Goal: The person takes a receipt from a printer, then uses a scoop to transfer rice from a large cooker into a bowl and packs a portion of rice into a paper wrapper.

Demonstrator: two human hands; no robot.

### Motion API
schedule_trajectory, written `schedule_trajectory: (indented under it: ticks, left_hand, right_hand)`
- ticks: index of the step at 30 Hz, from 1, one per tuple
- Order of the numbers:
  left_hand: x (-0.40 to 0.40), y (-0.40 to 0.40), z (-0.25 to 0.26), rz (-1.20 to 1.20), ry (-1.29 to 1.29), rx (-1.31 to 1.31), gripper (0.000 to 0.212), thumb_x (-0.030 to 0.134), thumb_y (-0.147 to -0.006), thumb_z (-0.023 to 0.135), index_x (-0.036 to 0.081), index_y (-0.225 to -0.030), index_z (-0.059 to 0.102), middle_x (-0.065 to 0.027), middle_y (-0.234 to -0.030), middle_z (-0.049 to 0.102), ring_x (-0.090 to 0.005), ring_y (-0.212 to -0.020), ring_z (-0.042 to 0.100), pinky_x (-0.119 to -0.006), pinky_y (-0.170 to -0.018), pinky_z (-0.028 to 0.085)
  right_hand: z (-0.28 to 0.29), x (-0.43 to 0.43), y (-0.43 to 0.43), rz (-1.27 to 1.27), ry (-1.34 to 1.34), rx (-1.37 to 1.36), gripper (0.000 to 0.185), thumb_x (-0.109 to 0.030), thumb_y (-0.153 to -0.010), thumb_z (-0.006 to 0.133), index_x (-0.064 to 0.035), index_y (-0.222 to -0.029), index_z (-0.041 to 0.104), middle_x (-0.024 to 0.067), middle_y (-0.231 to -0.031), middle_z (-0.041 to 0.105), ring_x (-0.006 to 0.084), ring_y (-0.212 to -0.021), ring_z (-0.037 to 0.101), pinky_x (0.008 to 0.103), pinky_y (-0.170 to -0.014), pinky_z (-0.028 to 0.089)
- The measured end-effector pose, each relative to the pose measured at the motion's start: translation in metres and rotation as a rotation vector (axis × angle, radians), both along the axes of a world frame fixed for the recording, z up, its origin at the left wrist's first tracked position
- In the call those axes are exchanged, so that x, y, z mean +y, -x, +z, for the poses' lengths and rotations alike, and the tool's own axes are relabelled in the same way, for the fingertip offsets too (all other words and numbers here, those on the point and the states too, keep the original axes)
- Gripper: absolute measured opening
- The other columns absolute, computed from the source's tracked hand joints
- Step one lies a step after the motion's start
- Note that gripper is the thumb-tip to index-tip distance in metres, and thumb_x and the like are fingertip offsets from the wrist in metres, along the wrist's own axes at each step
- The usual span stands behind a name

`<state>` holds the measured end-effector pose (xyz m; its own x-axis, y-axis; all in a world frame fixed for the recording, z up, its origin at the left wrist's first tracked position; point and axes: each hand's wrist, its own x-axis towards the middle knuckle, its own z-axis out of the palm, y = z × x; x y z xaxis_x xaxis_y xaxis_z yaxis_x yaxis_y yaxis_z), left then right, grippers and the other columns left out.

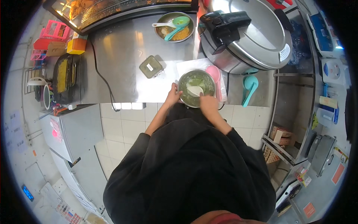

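Observation:
A round metal bowl (182,101) stands at the front edge of the steel counter, its inside coated with a green paste (205,83). My left hand (174,94) grips the bowl's left rim. In my right hand (209,105) is a white spatula or rice paddle (195,90), its blade down in the paste; my fingers hide its handle. A pink spoon or ladle (213,73) lies just right of the bowl, over a white sheet (193,65). Beyond the bowl, to the left, sits a square container (151,67) with a label on it.
A large lidded metal cooker (246,53) stands close behind on the right. A turquoise ladle (251,86) lies near the counter's front edge. Farther back, a metal bowl (159,35) holds utensils and food, near a lit glass display case (112,16). A black cable (98,64) crosses the counter (123,56).

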<state>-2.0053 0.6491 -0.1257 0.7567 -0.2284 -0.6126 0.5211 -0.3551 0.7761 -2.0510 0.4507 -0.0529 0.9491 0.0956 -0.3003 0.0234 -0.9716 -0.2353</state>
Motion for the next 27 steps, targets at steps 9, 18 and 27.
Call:
schedule_trajectory:
  ticks: [9,18,27]
  left_hand:
    - [-0.005,0.009,-0.012,0.108,0.139,-0.159,0.036,-0.003,-0.089,0.048,0.004,-0.118,0.026,-0.0218,-0.110,0.047,-0.0333,-0.078,0.065,-0.041,-0.058,0.063]
    - [0.009,0.012,-0.058,0.190,0.005,-0.287,0.043,0.000,-0.085,0.049,0.003,-0.122,0.027,-0.0324,-0.090,0.057,-0.0433,-0.076,0.065,-0.046,-0.055,0.054]
    - [0.008,-0.004,-0.059,0.243,0.067,-0.280,0.038,0.001,-0.085,0.054,0.000,-0.118,0.036,-0.0302,-0.102,0.057,-0.0426,-0.090,0.062,-0.043,-0.075,0.052]
  right_hand:
    - [0.029,-0.006,-0.006,0.053,0.085,0.076,0.024,-0.016,-0.083,0.055,-0.0070,-0.102,0.067,0.0145,-0.074,0.066,0.0307,-0.064,0.067,0.0443,-0.058,0.053]
    - [0.012,-0.023,-0.012,-0.222,-0.225,0.153,0.022,-0.024,-0.086,0.055,-0.0127,-0.095,0.071,0.0157,-0.081,0.069,0.0342,-0.080,0.067,0.0441,-0.067,0.053]
    - [-0.027,0.024,0.001,0.016,0.139,-0.094,0.019,-0.016,-0.083,0.054,-0.0052,-0.093,0.067,0.0185,-0.074,0.065,0.0311,-0.061,0.066,0.0418,-0.052,0.052]
